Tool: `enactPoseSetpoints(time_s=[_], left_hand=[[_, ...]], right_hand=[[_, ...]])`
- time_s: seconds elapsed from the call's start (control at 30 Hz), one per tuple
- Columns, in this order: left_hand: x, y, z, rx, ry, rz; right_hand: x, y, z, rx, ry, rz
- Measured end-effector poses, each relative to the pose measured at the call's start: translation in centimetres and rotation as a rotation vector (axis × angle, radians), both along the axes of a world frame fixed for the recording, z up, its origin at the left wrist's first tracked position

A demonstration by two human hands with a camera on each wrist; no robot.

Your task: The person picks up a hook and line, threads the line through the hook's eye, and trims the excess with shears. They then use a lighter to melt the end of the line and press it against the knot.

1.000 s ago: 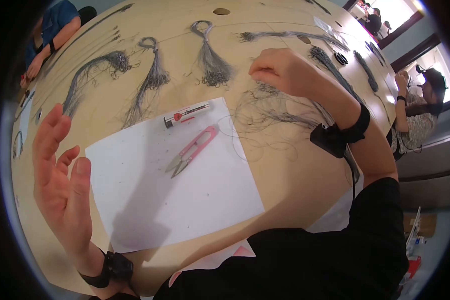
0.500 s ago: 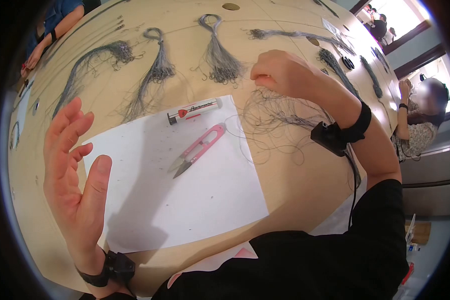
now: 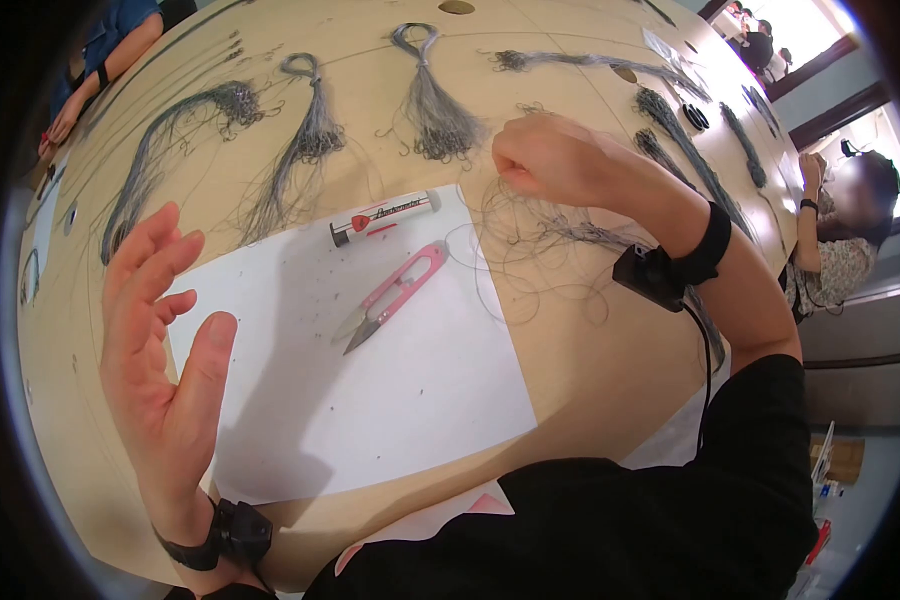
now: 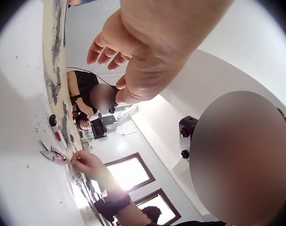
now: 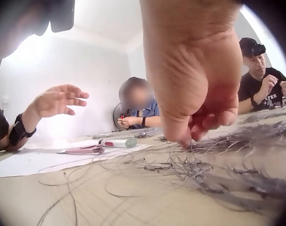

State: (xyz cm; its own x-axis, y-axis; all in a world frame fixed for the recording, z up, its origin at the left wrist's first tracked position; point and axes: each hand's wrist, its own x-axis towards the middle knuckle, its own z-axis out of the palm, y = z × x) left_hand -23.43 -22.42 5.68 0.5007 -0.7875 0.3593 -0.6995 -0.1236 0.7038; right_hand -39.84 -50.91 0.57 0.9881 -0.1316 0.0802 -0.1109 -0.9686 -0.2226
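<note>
Raised at the left of the white paper (image 3: 420, 390), the left hand (image 3: 165, 375) has its fingers loosely bent and apart, with nothing in them. The right hand (image 3: 560, 162) is over a loose tangle of grey strands (image 3: 580, 235), right of the paper. In the right wrist view this hand (image 5: 194, 80) has curled fingers and thumb meeting low among the strands (image 5: 199, 174); a thin strand appears pinched at the fingertips. Pink-handled snips (image 3: 434, 260) lie on the paper, blades pointing down-left, below a capped marker (image 3: 400, 211). Small dark specks dot the paper.
Two looped, tied bundles (image 3: 438, 110) (image 3: 315, 135) lie beyond the paper, with a curved bundle (image 3: 160, 135) to their left. More bundles (image 3: 690, 140) and black-handled scissors (image 3: 695, 117) lie at the right. Other people sit around the table (image 3: 610, 370).
The left hand has shifted right, closer over the paper's left edge. The right hand has dropped a little toward the near side and left, still above the tangle. The head view has shifted slightly.
</note>
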Motion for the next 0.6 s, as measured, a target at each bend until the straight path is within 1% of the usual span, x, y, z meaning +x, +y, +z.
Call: enactPoseSetpoints(time_s=[0.07, 0.1, 0.17, 0.2, 0.27, 0.4, 0.5, 0.57, 0.6], left_hand=[[-0.1, -0.1, -0.1, -0.010, 0.033, 0.000], [-0.1, -0.1, -0.1, -0.011, 0.031, -0.001], [0.0, 0.0, -0.2, -0.010, 0.020, -0.007], [0.1, 0.1, -0.1, -0.011, 0.019, -0.004], [0.1, 0.0, -0.1, -0.016, -0.001, 0.000], [0.1, 0.0, -0.2, -0.009, 0.001, -0.011], [0.2, 0.1, -0.3, -0.006, -0.008, -0.020], [0.1, 0.1, -0.3, -0.003, 0.002, -0.025], [0.1, 0.1, -0.3, -0.004, 0.002, -0.026]], right_hand=[[0.2, 0.2, -0.1, -0.040, 0.096, -0.051], [0.1, 0.0, 0.0, -0.041, 0.094, -0.051], [-0.2, -0.5, 0.3, 0.049, -0.023, -0.033], [-0.2, -0.6, 0.6, 0.048, -0.023, -0.030], [-0.2, -0.6, 1.8, 0.263, -0.029, -0.114], [-0.4, -0.2, 3.0, 0.344, 0.013, -0.143], [-0.7, 0.1, 3.1, 0.362, 0.084, -0.136], [-0.8, 0.3, 3.4, 0.248, 0.338, -0.064], [-0.8, 0.3, 3.3, 0.248, 0.338, -0.065]])
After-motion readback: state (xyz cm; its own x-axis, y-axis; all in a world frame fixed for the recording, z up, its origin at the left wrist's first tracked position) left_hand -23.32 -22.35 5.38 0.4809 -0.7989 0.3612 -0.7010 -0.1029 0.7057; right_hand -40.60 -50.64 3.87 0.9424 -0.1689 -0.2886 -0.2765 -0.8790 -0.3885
